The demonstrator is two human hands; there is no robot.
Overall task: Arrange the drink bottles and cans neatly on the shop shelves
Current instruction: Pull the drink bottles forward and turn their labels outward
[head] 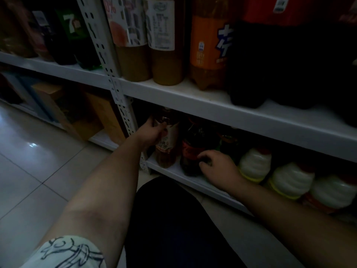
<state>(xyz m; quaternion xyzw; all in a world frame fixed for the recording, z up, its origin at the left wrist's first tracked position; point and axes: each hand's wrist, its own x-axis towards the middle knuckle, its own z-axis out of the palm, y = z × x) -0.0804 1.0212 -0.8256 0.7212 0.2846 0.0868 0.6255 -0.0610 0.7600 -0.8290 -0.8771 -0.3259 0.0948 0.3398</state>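
On the bottom shelf [173, 172], a brown tea bottle [167, 144] with a pale label stands at the left end. My left hand [149, 133] grips its upper part. Right beside it stands a dark cola bottle [193, 149] with a red label. My right hand [217, 167] has its fingers curled against the lower side of this cola bottle. The scene is dim and the bottle tops are hidden under the shelf above.
White milky-drink bottles [255, 163] lie in a row to the right on the bottom shelf. The shelf above [193, 101] carries large tea, orange soda [209, 45] and cola bottles. A perforated metal upright [123, 105] stands left. Cardboard boxes [81, 111] and tiled floor lie left.
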